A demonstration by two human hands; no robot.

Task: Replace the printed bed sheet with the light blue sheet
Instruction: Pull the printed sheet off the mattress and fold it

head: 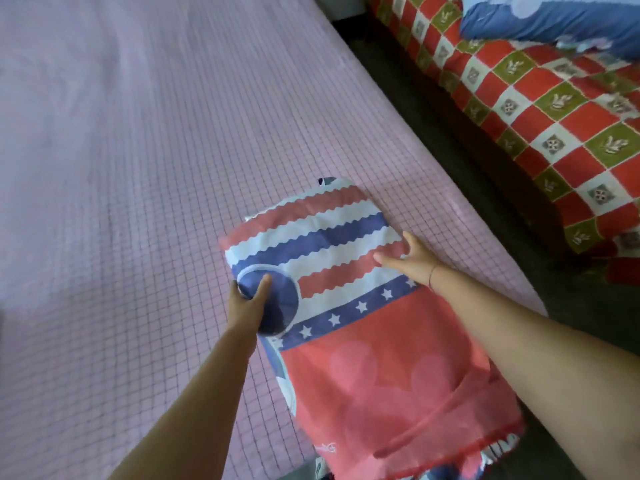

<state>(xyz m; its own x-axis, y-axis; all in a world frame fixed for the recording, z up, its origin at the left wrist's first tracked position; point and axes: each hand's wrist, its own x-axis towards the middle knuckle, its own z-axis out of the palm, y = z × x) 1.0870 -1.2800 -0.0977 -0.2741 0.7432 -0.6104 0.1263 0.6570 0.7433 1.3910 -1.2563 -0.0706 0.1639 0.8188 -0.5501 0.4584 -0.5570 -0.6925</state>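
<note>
A folded printed sheet point(346, 306) with red, white and blue wavy stripes, white stars and a red panel lies on the pink checked mattress point(138, 168), near its right edge. My left hand point(247, 299) grips the folded sheet's left edge, thumb on top over a dark blue circle. My right hand point(410, 259) rests on the sheet's right side with fingers spread and straight. A blue bundle of cloth point(554, 22) lies at the top right; whether it is the light blue sheet I cannot tell.
A second bed with a red, white and olive checked cover point(554, 126) stands to the right. A dark floor gap point(450, 150) runs between the two beds. The mattress stretches far to the left and back.
</note>
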